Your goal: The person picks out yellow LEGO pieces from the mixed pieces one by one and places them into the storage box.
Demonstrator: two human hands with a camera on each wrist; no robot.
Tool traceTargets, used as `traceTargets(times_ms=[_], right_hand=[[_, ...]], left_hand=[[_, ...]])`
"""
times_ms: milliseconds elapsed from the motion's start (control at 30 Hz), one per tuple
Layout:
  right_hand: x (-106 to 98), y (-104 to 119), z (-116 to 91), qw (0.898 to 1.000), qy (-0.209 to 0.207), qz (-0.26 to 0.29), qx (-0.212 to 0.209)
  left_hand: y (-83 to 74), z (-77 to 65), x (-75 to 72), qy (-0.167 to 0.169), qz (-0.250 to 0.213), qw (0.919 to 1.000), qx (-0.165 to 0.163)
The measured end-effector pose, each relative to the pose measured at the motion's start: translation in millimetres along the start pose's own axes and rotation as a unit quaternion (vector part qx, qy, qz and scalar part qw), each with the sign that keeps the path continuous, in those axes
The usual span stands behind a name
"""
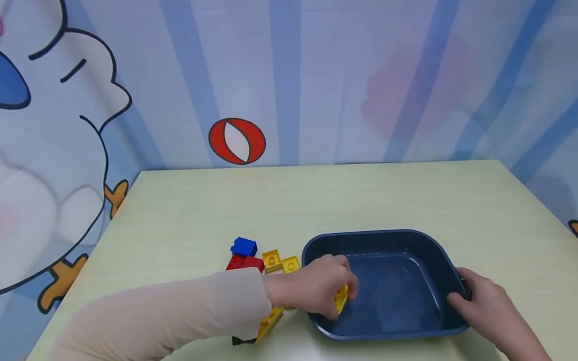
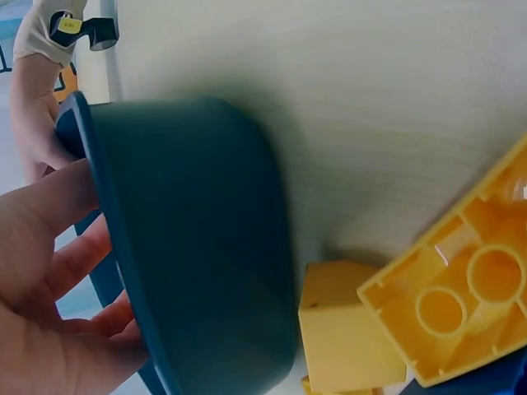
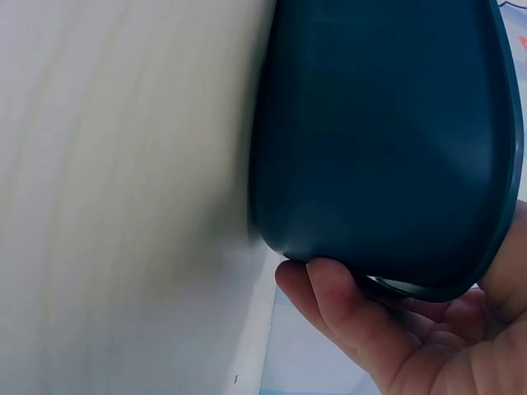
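Note:
Over the left end of a dark blue tray (image 1: 393, 286), my left hand (image 1: 318, 286) pinches a yellow toy brick (image 1: 340, 299) between thumb and fingers. In the left wrist view the tray's wall (image 2: 198, 247) hides that brick, and the fingers reach over the rim. My right hand (image 1: 489, 301) grips the tray's right end, its thumb on the inside. The right wrist view shows the fingers of that hand (image 3: 412, 329) curled under the handle at the rim.
Left of the tray lie a blue brick (image 1: 244, 246), red bricks (image 1: 246, 262), yellow bricks (image 1: 272, 260) and a black piece (image 1: 244, 342), partly behind my left sleeve (image 1: 180, 311). A large yellow brick (image 2: 461, 288) lies hollow side showing. A printed backdrop (image 1: 316, 75) stands behind the table (image 1: 316, 200).

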State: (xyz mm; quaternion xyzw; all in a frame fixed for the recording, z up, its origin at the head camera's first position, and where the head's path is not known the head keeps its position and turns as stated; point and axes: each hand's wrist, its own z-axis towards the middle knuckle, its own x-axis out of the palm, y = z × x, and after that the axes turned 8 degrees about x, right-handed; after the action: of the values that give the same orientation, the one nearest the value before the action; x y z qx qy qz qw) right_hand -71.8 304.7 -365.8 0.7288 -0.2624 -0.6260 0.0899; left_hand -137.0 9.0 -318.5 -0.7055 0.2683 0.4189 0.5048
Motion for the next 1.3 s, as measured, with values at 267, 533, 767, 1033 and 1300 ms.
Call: traceTargets(times_ms=[267,533,767,1033,1300], right_hand=[[2,0,-1,1.0,0.001,0.004,-0.002],[3,2,1,1.0,0.01,0.01,0.007],[1,2,0,1.0,-0.002,0.008,-0.004],[-2,5,0,1.0,0.017,0.014,0.017],[-2,5,0,1.0,0.019,0.007,0.017]], left_hand=[[3.1,4.6,11.5,0.029,0.016,0.9991,0.027],[5.2,6.1,16.2,0.041,0.015,0.9985,0.033],[8.8,9.2,18.5,0.052,0.017,0.9963,0.066],[8.0,12.8,21.7,0.054,0.025,0.9948,0.083],[7.7,13.2,23.0,0.055,0.031,0.9946,0.081]])
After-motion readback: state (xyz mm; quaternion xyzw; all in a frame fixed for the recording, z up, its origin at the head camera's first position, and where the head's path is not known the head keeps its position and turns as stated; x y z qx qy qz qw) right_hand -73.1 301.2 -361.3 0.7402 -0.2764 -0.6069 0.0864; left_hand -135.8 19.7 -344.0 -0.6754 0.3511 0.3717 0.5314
